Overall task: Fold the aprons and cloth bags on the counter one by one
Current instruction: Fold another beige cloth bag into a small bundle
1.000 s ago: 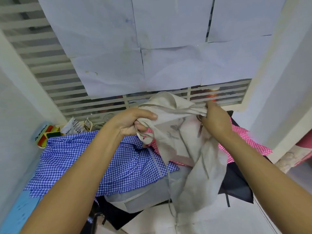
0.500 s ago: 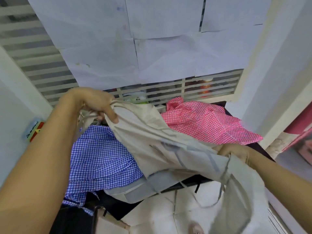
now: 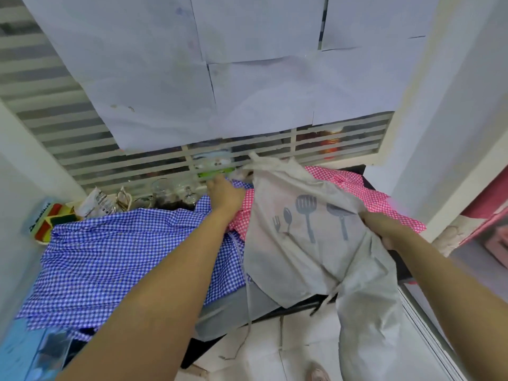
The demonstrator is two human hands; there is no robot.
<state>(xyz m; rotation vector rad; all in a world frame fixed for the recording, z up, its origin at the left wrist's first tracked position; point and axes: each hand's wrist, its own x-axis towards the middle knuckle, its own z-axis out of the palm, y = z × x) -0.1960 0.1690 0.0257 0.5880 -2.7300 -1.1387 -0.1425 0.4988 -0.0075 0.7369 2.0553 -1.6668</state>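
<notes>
Fingers (image 3: 389, 241) of the right hand (image 3: 382, 228) curl round the right edge of the apron (image 3: 299, 251), grey with printed utensils. It lies spread over the near edge of the counter (image 3: 402, 268), its lower part hanging toward the floor. The left hand (image 3: 225, 192) reaches to the apron's far top corner; whether it grips there I cannot tell. Blue cloth (image 3: 118, 257) lies left, pink cloth (image 3: 376, 196) behind.
</notes>
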